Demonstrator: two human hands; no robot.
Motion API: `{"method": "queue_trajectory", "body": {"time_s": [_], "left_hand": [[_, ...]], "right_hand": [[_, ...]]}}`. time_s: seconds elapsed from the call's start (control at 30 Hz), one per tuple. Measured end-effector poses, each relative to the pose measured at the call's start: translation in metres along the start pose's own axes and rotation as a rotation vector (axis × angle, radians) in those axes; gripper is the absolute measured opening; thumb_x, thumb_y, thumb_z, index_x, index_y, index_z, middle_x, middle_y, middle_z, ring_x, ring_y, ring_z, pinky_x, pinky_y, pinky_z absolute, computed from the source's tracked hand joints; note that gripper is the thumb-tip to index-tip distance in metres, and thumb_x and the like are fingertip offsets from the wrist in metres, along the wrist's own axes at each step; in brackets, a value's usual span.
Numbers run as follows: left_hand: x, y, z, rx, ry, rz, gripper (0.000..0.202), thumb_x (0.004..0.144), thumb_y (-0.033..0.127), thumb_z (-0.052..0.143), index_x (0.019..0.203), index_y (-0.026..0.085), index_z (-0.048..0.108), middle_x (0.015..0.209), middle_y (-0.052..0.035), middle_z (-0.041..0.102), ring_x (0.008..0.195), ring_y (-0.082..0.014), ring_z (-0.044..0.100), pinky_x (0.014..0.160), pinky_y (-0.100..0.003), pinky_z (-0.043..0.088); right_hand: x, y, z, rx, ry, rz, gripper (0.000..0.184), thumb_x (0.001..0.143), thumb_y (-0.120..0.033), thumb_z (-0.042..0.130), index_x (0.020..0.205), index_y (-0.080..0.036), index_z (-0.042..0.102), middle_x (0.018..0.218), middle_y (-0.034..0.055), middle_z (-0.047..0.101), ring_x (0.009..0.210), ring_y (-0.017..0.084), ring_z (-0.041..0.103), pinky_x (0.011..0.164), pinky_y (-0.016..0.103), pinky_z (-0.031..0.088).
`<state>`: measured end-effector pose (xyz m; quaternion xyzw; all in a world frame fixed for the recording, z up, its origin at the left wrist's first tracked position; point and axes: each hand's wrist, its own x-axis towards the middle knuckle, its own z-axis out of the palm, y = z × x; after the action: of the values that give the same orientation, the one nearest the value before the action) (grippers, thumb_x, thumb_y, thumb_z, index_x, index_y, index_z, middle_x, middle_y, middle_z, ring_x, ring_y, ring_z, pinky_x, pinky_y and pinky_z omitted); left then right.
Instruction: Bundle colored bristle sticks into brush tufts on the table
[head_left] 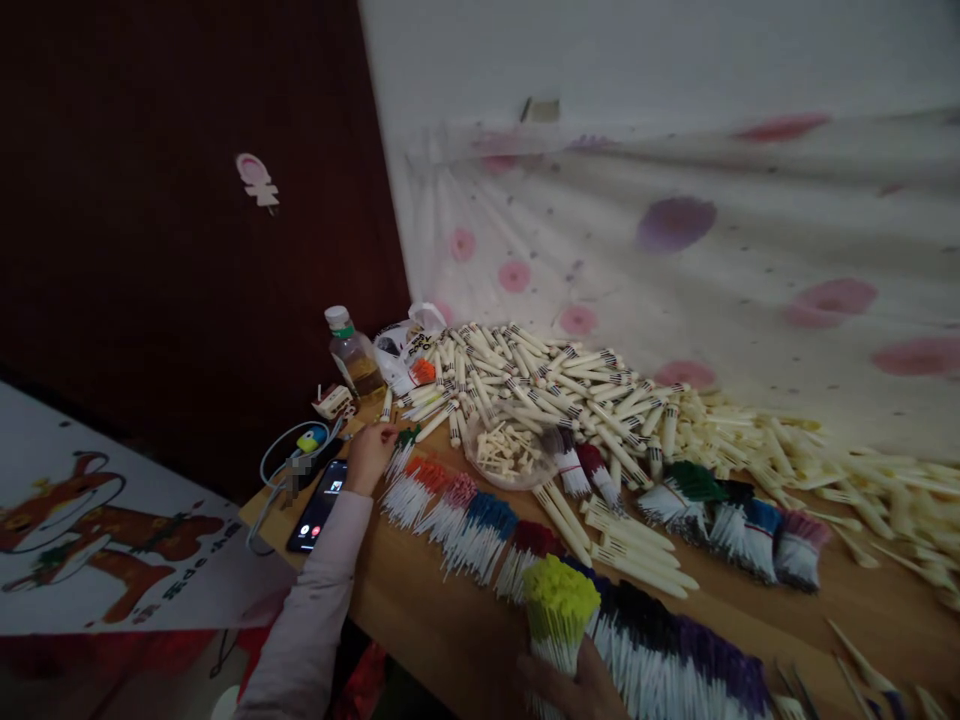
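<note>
two hands: right (574,685) grips yellow-tipped bundle (559,610) at table edge (420,640).

White cloth (675,260) with pink and purple blotches; yellow-tipped bundle (559,610); dark maroon wall (150,250).

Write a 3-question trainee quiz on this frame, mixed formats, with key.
1. True or false: the right hand has its grip on a yellow-tipped bundle.
2. Multiple choice: the left hand reaches to: A) the bottle; B) the green-tipped sticks at the far end of the coloured row; C) the clear dish.
3. Fill in: the phone lies on the table with its screen ____.

Key: 1 true; 2 B; 3 lit, showing a call screen.
</note>
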<state>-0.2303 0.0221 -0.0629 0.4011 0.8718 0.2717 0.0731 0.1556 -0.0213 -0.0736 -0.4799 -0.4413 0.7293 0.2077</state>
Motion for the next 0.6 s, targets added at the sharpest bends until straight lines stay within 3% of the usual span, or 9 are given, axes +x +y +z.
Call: {"method": "queue_trajectory", "body": {"time_s": [0.13,0.3,0.47,0.6], "left_hand": [[0.014,-0.009,0.003,0.104,-0.063,0.004,0.022,0.092,0.038,0.064,0.096,0.016,0.067,0.098,-0.0045,0.070,0.091,-0.0184,0.067,0.085,-0.039,0.055],[0.007,-0.013,0.005,0.127,-0.052,0.078,0.011,0.081,0.027,0.072,0.087,0.018,0.068,0.093,-0.0072,0.072,0.095,-0.0239,0.068,0.087,-0.038,0.051],[0.013,0.001,0.013,0.060,-0.055,0.222,0.026,0.081,0.027,0.071,0.105,0.020,0.070,0.106,-0.0082,0.072,0.104,-0.0230,0.066,0.093,-0.034,0.050],[0.030,0.017,0.030,0.066,-0.077,0.262,0.016,0.080,0.030,0.073,0.089,0.017,0.072,0.098,-0.0091,0.073,0.100,-0.0242,0.066,0.095,-0.041,0.050]], "right_hand": [[0.004,-0.001,0.001,-0.036,-0.019,-0.043,0.064,0.056,-0.059,0.088,0.102,-0.017,0.070,0.098,0.0088,0.074,0.102,0.033,0.064,0.091,0.042,0.049],[0.000,-0.002,0.002,-0.035,-0.012,0.011,0.072,0.055,-0.061,0.088,0.108,-0.017,0.068,0.104,0.0102,0.073,0.107,0.035,0.062,0.098,0.044,0.045],[-0.001,-0.002,0.002,-0.037,-0.039,0.020,0.064,0.056,-0.061,0.087,0.101,-0.018,0.070,0.096,0.0084,0.073,0.100,0.035,0.064,0.091,0.043,0.048],[-0.001,0.001,0.002,-0.064,-0.034,0.040,0.068,0.056,-0.062,0.086,0.106,-0.018,0.070,0.098,0.0094,0.073,0.100,0.035,0.064,0.089,0.043,0.049]]}}
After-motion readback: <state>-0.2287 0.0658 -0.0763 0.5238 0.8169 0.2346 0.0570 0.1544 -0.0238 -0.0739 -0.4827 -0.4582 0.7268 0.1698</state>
